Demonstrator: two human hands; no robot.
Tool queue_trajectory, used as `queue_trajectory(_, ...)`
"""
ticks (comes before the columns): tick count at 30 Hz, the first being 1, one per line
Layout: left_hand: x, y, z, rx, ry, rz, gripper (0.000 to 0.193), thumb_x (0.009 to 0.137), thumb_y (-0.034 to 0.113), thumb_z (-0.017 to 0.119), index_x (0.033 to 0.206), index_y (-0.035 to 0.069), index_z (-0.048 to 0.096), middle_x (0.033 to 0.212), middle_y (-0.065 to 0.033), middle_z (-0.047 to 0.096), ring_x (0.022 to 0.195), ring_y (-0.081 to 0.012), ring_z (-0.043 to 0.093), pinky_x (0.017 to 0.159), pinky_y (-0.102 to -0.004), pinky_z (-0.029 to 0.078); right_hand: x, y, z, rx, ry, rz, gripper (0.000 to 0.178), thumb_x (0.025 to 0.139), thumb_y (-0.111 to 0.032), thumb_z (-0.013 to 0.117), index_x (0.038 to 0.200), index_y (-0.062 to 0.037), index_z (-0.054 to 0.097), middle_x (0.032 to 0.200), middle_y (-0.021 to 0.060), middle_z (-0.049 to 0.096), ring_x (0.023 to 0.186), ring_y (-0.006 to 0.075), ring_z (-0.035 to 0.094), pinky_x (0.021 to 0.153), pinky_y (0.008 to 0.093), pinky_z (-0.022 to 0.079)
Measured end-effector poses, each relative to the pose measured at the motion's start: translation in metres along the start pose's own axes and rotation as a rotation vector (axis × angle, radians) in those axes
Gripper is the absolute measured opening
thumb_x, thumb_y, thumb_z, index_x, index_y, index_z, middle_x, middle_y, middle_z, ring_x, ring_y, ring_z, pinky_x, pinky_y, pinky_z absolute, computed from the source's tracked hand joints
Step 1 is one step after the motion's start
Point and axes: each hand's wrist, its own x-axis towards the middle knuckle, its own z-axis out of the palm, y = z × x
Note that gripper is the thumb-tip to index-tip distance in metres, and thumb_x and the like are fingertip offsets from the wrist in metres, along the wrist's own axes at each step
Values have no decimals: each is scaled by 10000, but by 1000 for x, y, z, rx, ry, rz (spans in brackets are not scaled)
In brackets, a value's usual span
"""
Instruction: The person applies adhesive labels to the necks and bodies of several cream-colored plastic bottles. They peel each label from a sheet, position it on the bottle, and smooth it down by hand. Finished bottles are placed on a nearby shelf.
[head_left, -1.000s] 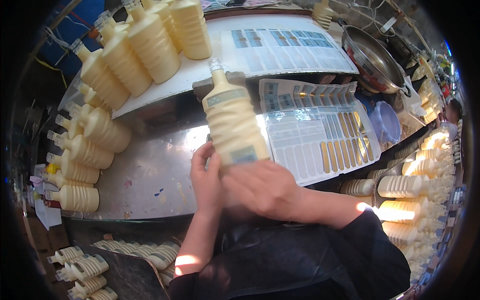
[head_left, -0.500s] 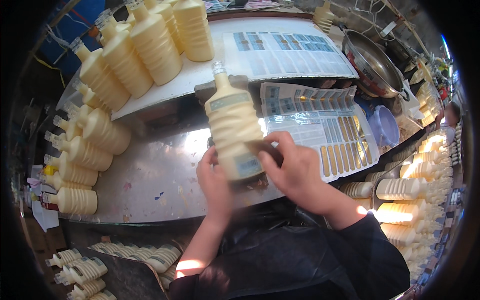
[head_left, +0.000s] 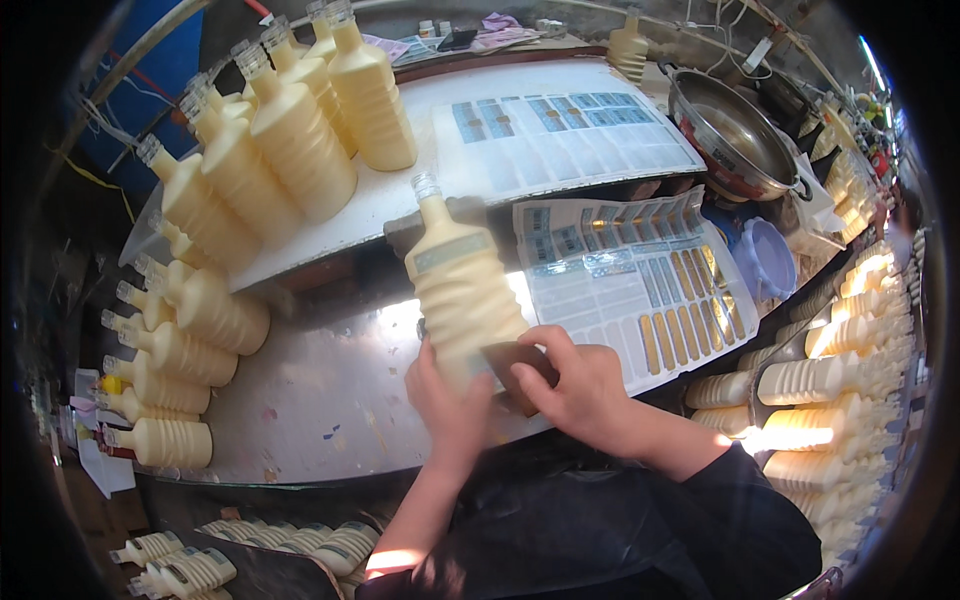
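Note:
A cream ribbed bottle (head_left: 460,290) with a clear neck lies tilted in the middle, its neck pointing away from me and resting near a dark block. It has a blue-grey label strip near the shoulder. My left hand (head_left: 448,405) is closed around its lower left side, thumb across the bottom end. In my right hand (head_left: 580,392) a flat dark brown piece (head_left: 515,368) is pinched and pressed against the bottle's lower right, partly covering a second label there. Just right of the bottle lies a sheet of blue and gold labels (head_left: 625,318).
More cream bottles (head_left: 305,135) stand on the white upper shelf, beside another label sheet (head_left: 560,150). Others lie at the left of the metal table (head_left: 290,420) and in stacks (head_left: 800,385) on the right. A metal pan (head_left: 740,130) and lilac tub (head_left: 768,257) sit at the back right.
The view has shifted so most things appear lower. My right hand and the brown piece have moved down the bottle toward its bottom end, and my left thumb has come across it.

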Motion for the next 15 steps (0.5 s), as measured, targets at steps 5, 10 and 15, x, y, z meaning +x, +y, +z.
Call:
queue_trajectory(5, -3, -9, -15, 32, -145, 140, 1019, 798, 461, 803, 1552, -26, 321, 1438, -244, 438, 1358, -393, 394, 1168, -499, 305, 11, 21, -10, 2, 57, 15, 275, 938, -205, 728, 1188, -116, 655, 829, 129, 731, 703, 322, 715, 629, 395, 555)
queue_trajectory(10, 6, 4, -15, -22, -87, 57, 905, 712, 178, 908, 1481, -21, 474, 1377, -165, 559, 1290, -324, 521, 1126, -402, 396, 16, 21, -4, 12, 199, -300, 247, 872, -45, 748, 1106, -99, 691, 935, 106, 748, 791, 317, 717, 687, 395, 563)
queue_trajectory(15, 5, 8, -23, 49, 91, 204, 850, 667, 139, 914, 1419, 7, 541, 1330, -164, 578, 1266, -353, 539, 1098, -429, 421, -8, 13, 7, 433, 44, -366, 307, 776, 114, 734, 1032, -46, 676, 1153, 140, 719, 1058, 341, 706, 871, 396, 573)
